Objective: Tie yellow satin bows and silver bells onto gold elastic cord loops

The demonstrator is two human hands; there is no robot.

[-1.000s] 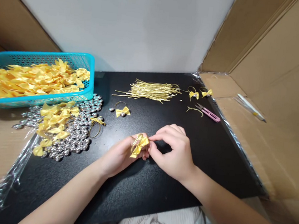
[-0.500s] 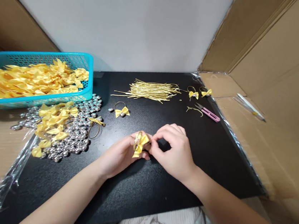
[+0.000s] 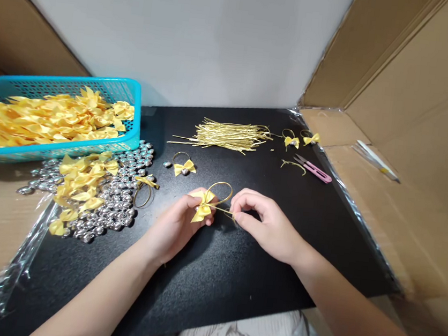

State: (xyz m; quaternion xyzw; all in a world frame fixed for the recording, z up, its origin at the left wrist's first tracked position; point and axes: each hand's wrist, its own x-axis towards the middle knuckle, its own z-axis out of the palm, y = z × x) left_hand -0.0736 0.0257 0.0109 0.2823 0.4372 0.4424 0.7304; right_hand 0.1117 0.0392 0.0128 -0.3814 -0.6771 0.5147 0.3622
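Observation:
Between the thumb and fingers of my left hand (image 3: 179, 222) is a yellow ribbon bow (image 3: 202, 207), with a gold cord loop (image 3: 227, 187) standing out from it to the upper right. My right hand (image 3: 262, 223) pinches the loose cord ends (image 3: 225, 211), which run taut from the bow. A part of a silver bell seems to show at the bow's left edge, mostly hidden by the thumb. Beyond my left hand lies a looped bow with a silver bell (image 3: 185, 169). Another looped bow (image 3: 146, 183) rests beside the pile of silver bells (image 3: 122, 213).
A turquoise basket (image 3: 137, 126) full of yellow bows stands at the left, with loose bows (image 3: 85, 179) on the bells. Gold cords (image 3: 230, 136) lie at the back. Pink thread snips (image 3: 316, 171), cord scraps (image 3: 292, 166) and two looped bows (image 3: 291, 142) are at the right; white tweezers (image 3: 376, 160) lie on cardboard.
The bow has turned in my left hand, so its loop now points up and right. My right hand has drawn slightly away to the right, with the cord ends stretched between the hands.

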